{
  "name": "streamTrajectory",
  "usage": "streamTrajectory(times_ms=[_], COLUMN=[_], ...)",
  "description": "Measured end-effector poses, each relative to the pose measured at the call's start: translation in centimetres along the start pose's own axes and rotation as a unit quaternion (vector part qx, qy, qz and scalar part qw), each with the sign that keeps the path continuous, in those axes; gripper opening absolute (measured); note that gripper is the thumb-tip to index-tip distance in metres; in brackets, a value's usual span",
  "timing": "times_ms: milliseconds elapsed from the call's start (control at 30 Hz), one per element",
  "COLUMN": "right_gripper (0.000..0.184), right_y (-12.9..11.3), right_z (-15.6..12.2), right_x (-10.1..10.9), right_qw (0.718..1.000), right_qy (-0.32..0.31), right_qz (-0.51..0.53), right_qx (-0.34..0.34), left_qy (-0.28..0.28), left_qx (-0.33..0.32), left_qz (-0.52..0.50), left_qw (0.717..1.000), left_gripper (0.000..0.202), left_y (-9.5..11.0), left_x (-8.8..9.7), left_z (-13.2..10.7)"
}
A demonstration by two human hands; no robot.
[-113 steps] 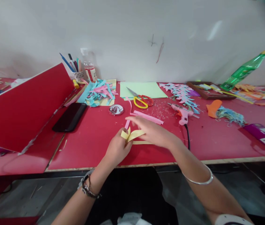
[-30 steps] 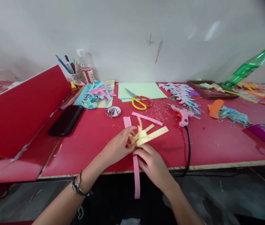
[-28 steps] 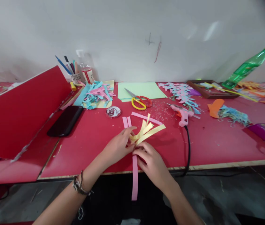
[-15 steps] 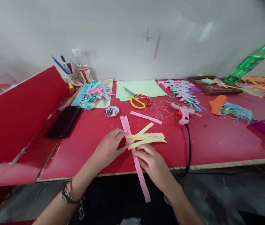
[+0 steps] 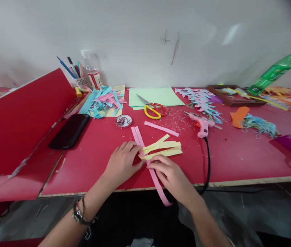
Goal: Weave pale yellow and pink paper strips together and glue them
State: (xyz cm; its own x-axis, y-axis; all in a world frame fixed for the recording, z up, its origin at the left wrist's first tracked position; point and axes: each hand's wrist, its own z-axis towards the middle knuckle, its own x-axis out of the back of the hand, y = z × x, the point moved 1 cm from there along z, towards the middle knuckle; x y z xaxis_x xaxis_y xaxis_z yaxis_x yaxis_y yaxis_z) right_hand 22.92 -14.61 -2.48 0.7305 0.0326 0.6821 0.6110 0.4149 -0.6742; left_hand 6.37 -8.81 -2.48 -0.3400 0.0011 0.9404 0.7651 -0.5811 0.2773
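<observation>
Yellow paper strips [image 5: 164, 153] lie across long pink paper strips [image 5: 159, 188] near the table's front edge. My left hand [image 5: 123, 162] closes over the left ends of the yellow strips, its thumb low and its fingertips at the crossing. Just below that crossing, the thumb and fingers of my right hand [image 5: 170, 175] pinch a pink strip. Its lower end hangs past the edge and curls to the right. Both sets of fingertips are close together and partly cover the crossing. A separate pink strip [image 5: 161, 129] rests farther back.
Behind the strips are scissors [image 5: 150, 108] on pale green sheets [image 5: 169, 94] and a small round dish [image 5: 124, 121]. A pink glue gun [image 5: 202, 124] with a black cord stands right. A phone [image 5: 69, 132] and a red board [image 5: 29, 120] are left. A green bottle [image 5: 276, 73] leans at right.
The yellow strips have shifted and fanned differently under my left hand. The hanging pink end has swung up and right into a curve. My left thumb has moved closer to my right fingertips.
</observation>
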Motion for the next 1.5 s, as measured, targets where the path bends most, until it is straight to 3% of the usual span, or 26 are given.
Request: streamTrajectory(times_ms=[200, 300, 433, 533, 833, 1033, 1267, 1433, 1500], right_gripper=[0.028, 0.030, 0.030, 0.023, 0.014, 0.015, 0.025, 0.032, 0.029], right_y=[0.5, 1.2, 2.1, 2.5, 2.9, 2.4, 2.4, 2.5, 2.6], right_z=[1.5, 3.4, 5.9, 6.9, 7.7, 8.6, 10.0, 10.3, 10.3], right_x=[2.9, 3.8, 3.7, 3.4, 2.9, 3.3, 4.4, 5.4, 5.4], right_qw=[0.996, 0.988, 0.970, 0.961, 0.956, 0.962, 0.950, 0.937, 0.939], right_qy=[0.024, -0.020, -0.131, -0.179, -0.180, -0.177, -0.302, -0.339, -0.328], right_qz=[-0.086, -0.154, -0.199, -0.205, -0.227, -0.199, -0.085, -0.072, -0.097], right_qx=[0.001, 0.026, 0.047, 0.053, 0.053, 0.048, 0.007, 0.037, 0.033], left_qy=[0.014, 0.014, -0.014, -0.023, -0.033, -0.065, -0.071, -0.063, -0.066], left_qx=[-0.028, -0.072, -0.137, -0.155, -0.176, -0.212, -0.224, -0.224, -0.229], left_qz=[0.013, 0.029, 0.047, 0.043, 0.022, 0.050, 0.062, 0.042, 0.033], left_qw=[0.999, 0.997, 0.989, 0.987, 0.984, 0.974, 0.970, 0.972, 0.971], left_gripper=[0.031, 0.029, 0.025, 0.026, 0.030, 0.032, 0.033, 0.033, 0.034], left_y=[-0.3, -0.6, -0.9, -1.2, -1.5, -1.7, -2.2, -2.5, -2.6], left_x=[0.0, 0.0, 0.0, 0.2, 0.8, 1.6, 2.1, 2.1, 2.1], left_z=[-0.5, -0.8, -1.2, -1.5, -1.7, -1.6, -2.0, -2.2, -2.1])
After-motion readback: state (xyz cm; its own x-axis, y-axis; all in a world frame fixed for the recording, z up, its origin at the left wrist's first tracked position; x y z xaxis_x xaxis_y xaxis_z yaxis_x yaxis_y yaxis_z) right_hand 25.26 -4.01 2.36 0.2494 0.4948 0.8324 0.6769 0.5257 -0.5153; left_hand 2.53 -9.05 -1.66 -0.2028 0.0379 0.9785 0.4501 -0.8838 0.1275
